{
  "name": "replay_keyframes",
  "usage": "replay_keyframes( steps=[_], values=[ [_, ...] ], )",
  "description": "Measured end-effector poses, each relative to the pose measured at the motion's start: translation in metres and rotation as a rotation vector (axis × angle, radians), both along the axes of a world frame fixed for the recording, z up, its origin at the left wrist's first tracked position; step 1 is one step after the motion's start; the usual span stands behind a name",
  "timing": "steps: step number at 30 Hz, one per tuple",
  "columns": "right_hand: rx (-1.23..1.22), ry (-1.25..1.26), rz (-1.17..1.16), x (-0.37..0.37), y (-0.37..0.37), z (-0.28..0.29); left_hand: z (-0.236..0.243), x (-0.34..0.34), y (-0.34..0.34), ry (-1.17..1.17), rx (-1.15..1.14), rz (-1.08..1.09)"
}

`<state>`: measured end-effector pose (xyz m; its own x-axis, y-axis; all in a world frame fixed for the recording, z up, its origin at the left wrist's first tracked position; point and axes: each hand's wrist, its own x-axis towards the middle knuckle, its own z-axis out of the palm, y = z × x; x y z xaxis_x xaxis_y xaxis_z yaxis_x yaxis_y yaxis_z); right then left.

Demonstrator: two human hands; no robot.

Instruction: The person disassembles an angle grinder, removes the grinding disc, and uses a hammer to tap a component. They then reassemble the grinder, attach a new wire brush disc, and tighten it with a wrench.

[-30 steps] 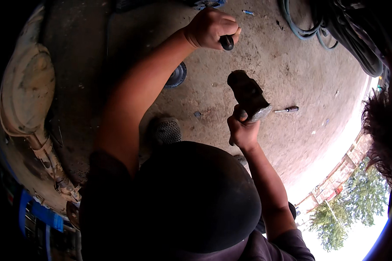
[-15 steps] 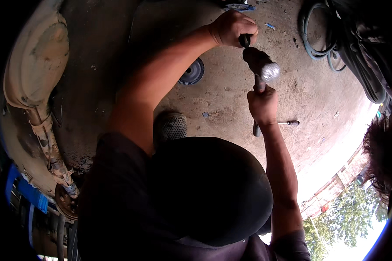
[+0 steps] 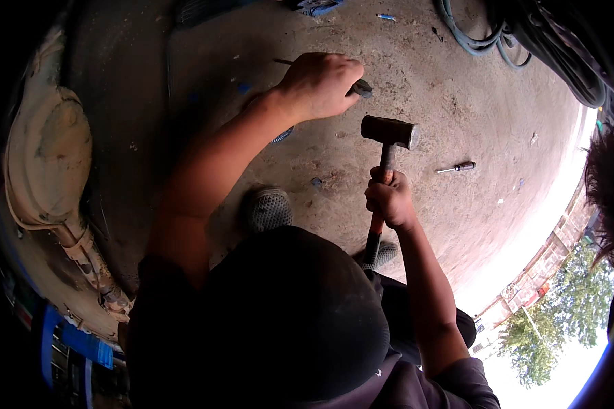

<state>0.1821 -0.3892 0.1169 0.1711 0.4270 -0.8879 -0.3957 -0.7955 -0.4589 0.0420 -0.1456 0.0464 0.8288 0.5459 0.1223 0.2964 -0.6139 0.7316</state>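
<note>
My left hand point(image 3: 320, 85) is closed around a dark tool, palm down over the concrete floor. A thin rod point(image 3: 283, 62) sticks out on the tool's left, and its thick dark end point(image 3: 361, 88) shows past my thumb side; the middle is hidden in my fist. In my right hand point(image 3: 391, 198) is a sledgehammer point(image 3: 389, 131), gripped partway up its red and black handle. Its blocky steel head is raised just below and right of the dark tool, apart from it. Under my left forearm, a toothed round disc point(image 3: 282, 136) is mostly hidden.
A screwdriver point(image 3: 457, 167) lies on the floor right of the hammer. Coiled hose point(image 3: 471, 44) sits at the upper right, a small blue item point(image 3: 386, 17) near it. A large dusty axle housing point(image 3: 54, 150) stands at left. Another person's hair point(image 3: 604, 198) shows at the right edge.
The hammer head has come away from the dark tool's end and now stands level and sharp. My left hand has turned and moved down and left. The whole view has shifted somewhat.
</note>
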Motion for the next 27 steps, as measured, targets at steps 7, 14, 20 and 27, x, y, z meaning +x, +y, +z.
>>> replay_keyframes(
  steps=[7,14,20,27],
  values=[
    [-0.130,0.099,-0.064,0.018,-0.019,-0.047,-0.007,-0.040,0.000,0.007,-0.009,0.016],
    [-0.368,-0.451,0.836,0.050,-0.010,-0.052,-0.024,-0.088,0.134,0.496,0.475,0.607],
    [-0.182,-0.708,1.042,0.049,0.073,-0.003,-0.033,-0.095,0.159,0.275,0.474,0.415],
    [0.308,-0.650,0.433,0.041,0.153,-0.016,0.020,-0.095,0.072,0.537,-0.118,0.352]
  ],
)
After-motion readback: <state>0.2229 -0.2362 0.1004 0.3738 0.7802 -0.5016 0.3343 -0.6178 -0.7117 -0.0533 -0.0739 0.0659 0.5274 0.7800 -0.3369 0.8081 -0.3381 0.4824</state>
